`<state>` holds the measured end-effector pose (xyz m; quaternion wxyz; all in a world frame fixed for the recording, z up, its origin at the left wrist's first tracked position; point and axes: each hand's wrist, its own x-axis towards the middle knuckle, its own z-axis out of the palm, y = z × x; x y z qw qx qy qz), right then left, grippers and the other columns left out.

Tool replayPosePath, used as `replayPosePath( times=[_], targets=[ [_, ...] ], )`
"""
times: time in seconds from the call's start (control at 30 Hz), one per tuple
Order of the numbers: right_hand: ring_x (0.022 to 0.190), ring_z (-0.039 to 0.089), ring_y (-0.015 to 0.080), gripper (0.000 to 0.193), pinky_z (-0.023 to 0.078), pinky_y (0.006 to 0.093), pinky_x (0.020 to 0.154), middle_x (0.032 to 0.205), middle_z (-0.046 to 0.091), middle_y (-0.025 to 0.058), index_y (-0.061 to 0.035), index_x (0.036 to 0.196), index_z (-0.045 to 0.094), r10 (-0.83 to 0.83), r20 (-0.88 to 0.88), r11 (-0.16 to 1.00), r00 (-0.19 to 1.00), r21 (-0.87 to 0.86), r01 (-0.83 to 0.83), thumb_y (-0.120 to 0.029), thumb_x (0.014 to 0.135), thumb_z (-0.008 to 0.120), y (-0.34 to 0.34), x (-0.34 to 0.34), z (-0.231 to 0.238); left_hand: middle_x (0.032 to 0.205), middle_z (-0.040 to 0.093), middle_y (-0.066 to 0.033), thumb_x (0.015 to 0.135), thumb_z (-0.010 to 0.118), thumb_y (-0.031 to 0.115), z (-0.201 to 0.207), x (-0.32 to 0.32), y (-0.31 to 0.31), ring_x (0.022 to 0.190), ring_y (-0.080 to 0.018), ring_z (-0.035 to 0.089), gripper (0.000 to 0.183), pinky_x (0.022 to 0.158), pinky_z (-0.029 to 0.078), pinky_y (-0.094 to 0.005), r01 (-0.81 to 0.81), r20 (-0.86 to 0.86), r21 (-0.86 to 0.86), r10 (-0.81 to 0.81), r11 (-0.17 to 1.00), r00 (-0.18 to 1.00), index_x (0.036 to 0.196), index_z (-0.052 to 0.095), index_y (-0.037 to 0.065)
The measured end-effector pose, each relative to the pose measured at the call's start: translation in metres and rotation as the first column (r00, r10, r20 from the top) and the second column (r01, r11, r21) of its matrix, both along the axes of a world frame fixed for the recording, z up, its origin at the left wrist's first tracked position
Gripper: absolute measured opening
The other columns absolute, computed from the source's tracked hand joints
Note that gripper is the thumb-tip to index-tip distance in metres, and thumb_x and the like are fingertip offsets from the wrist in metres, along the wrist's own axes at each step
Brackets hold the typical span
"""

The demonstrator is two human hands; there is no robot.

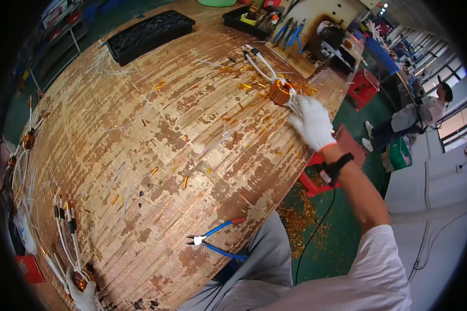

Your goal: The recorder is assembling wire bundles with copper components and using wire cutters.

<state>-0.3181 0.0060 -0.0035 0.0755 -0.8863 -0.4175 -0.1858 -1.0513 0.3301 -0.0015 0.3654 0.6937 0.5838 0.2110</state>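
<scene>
My right hand (315, 122), in a white glove, reaches to the far right of the table. Its fingers are closed at the near side of a copper-wound ring coil (280, 93), apparently on its white leads. More white sleeved leads (259, 65) run from that coil's far side. At the lower left, my gloved left hand (83, 295) is wrapped round another copper coil (80, 280), whose white leads with black sleeves and bare copper ends (65, 223) point away from me. Blue-handled cutting pliers (215, 240) lie with handles spread near the table's front edge.
The worn wooden table (166, 129) carries scattered copper-coloured scraps. At the back stand a black tray (150, 33) of dark pieces and a stand (290, 54) with pliers. More coils (29, 140) lie at the left edge. A red stool (364, 89) and a person (417, 114) are to the right.
</scene>
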Motion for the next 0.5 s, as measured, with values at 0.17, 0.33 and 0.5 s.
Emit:
replayPosePath(
  times=[0.17,0.33,0.5],
  targets=[
    [0.116,0.06,0.04,0.074,0.048,0.0486,0.098,0.122,0.062,0.0228,-0.0015,0.137,0.053,0.496,-0.423,0.848,0.758,0.049,-0.528,-0.044,0.081,0.076,0.008,-0.167,0.012,0.135,0.055,-0.014,0.067,0.068,-0.008,0.039,0.021,-0.055,0.125,-0.0253,0.055,0.087,0.108,0.043,-0.0347,0.202,-0.217,0.295,-0.14,0.934,0.966,0.149,0.042,-0.003],
    [0.125,0.055,0.0368,0.083,0.042,0.0477,0.104,0.13,0.059,0.0199,-0.0006,0.14,0.052,0.659,-0.374,0.686,0.652,-0.056,-0.726,-0.052,0.08,0.075,0.011,-0.267,-0.019,0.128,0.056,-0.0166,0.058,0.079,-0.007,0.077,0.062,-0.135,0.118,-0.0332,0.058,0.086,0.103,0.047,-0.0411,0.512,-0.287,0.453,-0.425,0.729,0.859,0.139,0.051,0.001],
    [0.106,0.062,0.0359,0.045,0.049,0.0504,0.089,0.113,0.064,0.0183,-0.0047,0.111,0.062,0.556,-0.454,0.697,0.697,-0.203,-0.688,-0.038,0.083,0.07,0.02,-0.289,-0.012,0.106,0.06,-0.0157,0.059,0.09,0.015,0.035,0.068,-0.187,0.099,-0.0386,0.055,0.068,0.087,0.043,-0.0485,0.572,-0.495,0.5,-0.327,0.651,0.805,0.121,0.063,0.012]
  ],
)
